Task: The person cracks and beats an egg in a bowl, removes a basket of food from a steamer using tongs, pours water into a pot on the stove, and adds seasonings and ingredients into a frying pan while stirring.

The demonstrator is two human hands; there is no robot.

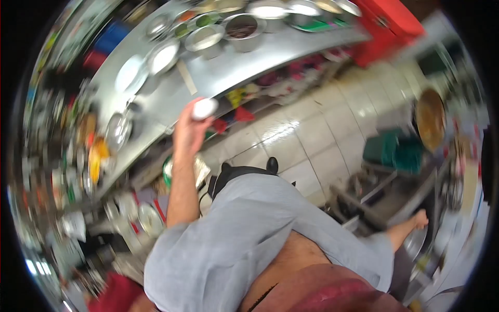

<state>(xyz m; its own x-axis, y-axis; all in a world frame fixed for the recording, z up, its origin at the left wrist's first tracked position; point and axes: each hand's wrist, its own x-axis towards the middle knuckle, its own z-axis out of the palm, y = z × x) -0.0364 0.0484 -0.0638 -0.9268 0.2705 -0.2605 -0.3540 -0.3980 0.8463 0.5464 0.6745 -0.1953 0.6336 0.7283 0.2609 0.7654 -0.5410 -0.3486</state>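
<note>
My left hand (189, 132) is raised by the near edge of the steel counter (228, 67), its fingers closed around a small white rounded thing (205, 108) that looks like an egg; blur hides the detail. Far off to the right, my right hand (420, 219) is small in view with its fingers curled. Just below it sits a shiny metal bowl or pan (416, 242). Whether that hand grips anything cannot be made out.
Several metal bowls, one with dark contents (242, 30), line the counter's back. A white plate (131, 74) lies at its left. Red box (387, 26) at the far end, teal bin (403, 151) and brown-filled pan (430, 119) on the right. Tiled floor (322, 135) lies between.
</note>
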